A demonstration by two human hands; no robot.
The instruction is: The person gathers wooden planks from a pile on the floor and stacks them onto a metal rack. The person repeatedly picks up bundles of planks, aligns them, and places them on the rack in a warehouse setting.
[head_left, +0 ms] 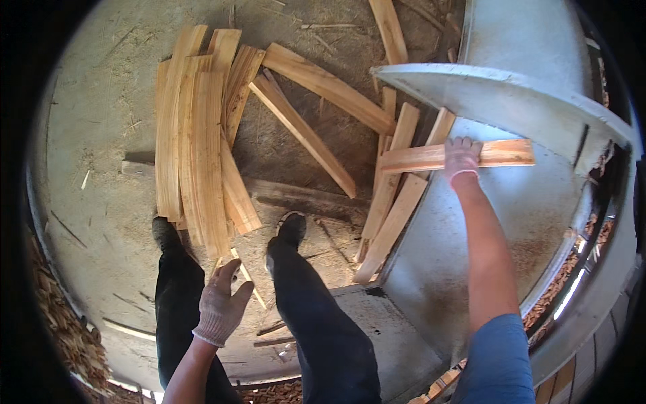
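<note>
My right hand (463, 157), in a pale work glove, is closed around the middle of a short wooden plank (506, 153). That plank lies crosswise, its left end over other boards leaning on the edge of a grey metal surface (447, 242). Gloved as well, my left hand (225, 304) hangs in front of my legs, thumb and fingers apart, with nothing in it. Just beyond it is the near end of a pile of long planks (207, 155), stacked roughly lengthwise on the floor.
Loose boards (303, 135) lie at angles between the pile and the metal surface. A raised metal plate (511, 91) curves across the right side. Sawdust and splinters litter the floor (101, 168). Wood chips (70, 330) are heaped at the lower left.
</note>
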